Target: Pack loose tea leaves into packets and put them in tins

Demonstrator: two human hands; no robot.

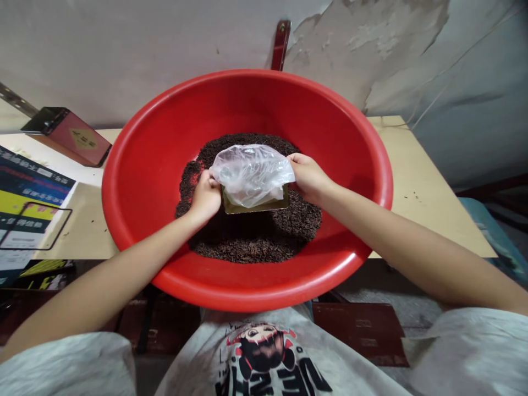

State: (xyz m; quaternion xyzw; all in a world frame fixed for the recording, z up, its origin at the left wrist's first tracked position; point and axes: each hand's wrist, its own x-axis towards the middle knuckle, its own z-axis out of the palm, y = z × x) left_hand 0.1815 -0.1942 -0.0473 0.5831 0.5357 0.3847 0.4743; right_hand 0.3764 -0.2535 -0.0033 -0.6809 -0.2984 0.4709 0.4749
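A clear plastic bag (252, 173) is spread between my two hands over the open top of a gold-toned tin (258, 209). My left hand (207, 193) is closed on the bag's left edge. On the opposite side, the fingers of my right hand (308, 175) pinch the bag's right edge, close to the tin. Both hands are over a large red basin (247, 297). Dark loose tea leaves (256, 250) lie heaped on the basin's floor, beneath the tin. The bag hides most of the tin, and I cannot tell what is inside.
A red tin with a gold label (83, 138) lies tilted left of the basin. A thin dark rectangular frame (68, 231) and printed cardboard (25, 187) are at the left. Few leaf bits dot the tan tabletop (429, 209). A peeling wall (165, 49) rises behind.
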